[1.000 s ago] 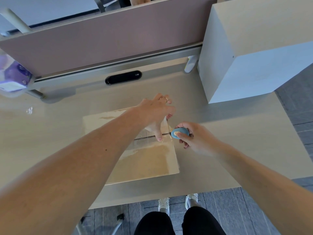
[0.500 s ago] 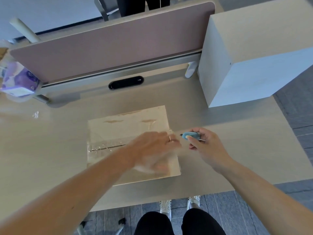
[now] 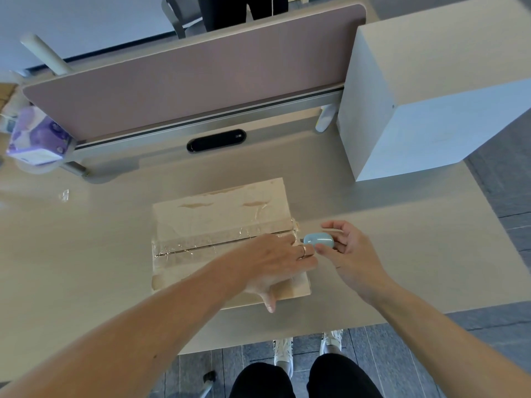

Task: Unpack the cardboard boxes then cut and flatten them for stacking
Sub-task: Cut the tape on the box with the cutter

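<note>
one taped cardboard box (image 3: 218,222) lies flat mid-desk (image 3: 86,268), its near edge close to the desk's front edge, with bare top on either side. the left hand (image 3: 275,262) presses flat on it, fingers spread. the right hand (image 3: 350,254) pinches one blue cutter (image 3: 319,240) at the box's right edge. print on the purple pack (image 3: 37,136) is too small to read.

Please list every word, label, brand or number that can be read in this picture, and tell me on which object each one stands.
No text here can be read with certainty.
On the purple pack: some print, too blurred to read.
On the black oval panel: small light marks at its right end, too small to read.
On the cardboard box: no print visible.
On the blue cutter: no label visible.
</note>
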Demonstrator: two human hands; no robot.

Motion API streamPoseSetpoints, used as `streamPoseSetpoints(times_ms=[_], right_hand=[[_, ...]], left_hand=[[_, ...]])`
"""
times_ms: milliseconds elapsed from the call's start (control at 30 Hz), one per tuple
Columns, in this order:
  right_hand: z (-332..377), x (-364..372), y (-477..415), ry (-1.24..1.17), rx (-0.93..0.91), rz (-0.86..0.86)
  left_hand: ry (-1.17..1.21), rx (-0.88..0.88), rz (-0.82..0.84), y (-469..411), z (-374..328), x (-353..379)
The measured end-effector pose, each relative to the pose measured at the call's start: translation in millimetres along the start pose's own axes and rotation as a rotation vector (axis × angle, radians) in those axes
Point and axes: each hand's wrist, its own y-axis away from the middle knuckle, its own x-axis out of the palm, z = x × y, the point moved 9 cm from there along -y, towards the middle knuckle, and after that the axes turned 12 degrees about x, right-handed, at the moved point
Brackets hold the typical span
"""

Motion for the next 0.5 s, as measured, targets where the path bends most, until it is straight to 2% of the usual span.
streamPoseSetpoints(times_ms=[500], right_hand=[[2.6,-4.3,-1.0,0.14,-0.051,0.001]], left_hand=[[0.079,-0.008,0.034,-3.1,-5.1,-4.2]])
